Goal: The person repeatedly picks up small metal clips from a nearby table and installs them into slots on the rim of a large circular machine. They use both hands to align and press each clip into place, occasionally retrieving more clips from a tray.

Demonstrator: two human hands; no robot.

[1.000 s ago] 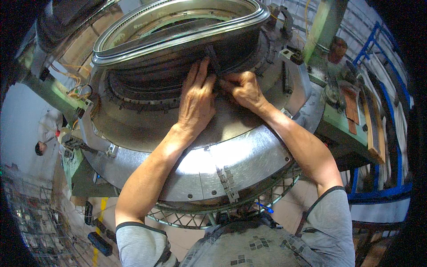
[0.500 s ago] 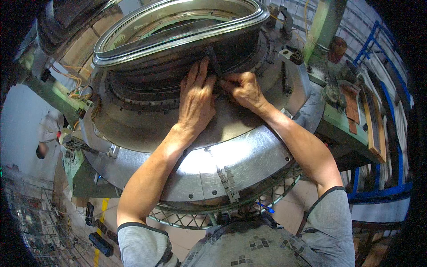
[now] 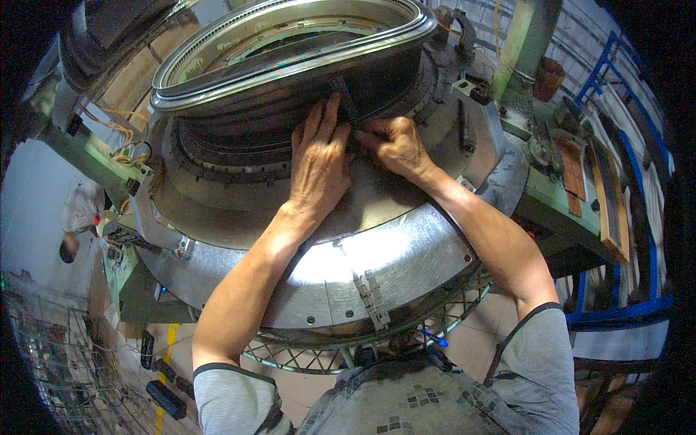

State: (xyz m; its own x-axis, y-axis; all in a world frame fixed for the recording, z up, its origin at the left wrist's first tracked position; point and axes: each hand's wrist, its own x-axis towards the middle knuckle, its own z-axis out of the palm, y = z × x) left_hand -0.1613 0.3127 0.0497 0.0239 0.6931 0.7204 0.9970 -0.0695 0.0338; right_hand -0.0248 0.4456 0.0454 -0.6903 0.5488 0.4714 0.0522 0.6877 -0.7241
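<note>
Both my hands reach to the front of a large round machine, at the dark drum-like wall [image 3: 254,127] below its shiny metal ring [image 3: 239,99]. My left hand [image 3: 320,167] lies against the wall with its fingers stretched upward. Just above its fingertips a narrow dark strip [image 3: 341,93] stands out on the wall. Close beside it, on the right, my right hand [image 3: 400,148] is closed in a pinch at the strip's lower end. Whatever it pinches is too dark and small to make out.
A wide polished metal collar [image 3: 420,243] with a hinged latch [image 3: 372,297] curves around the front. Green machine beams flank it, with a blue rack [image 3: 616,315] at right. At far left another person [image 3: 81,210] is partly visible. A blue tool [image 3: 433,338] shows below the collar.
Hardly anything differs. Both hands stay at the same spot on the dark wall, and the view has shifted very slightly.
</note>
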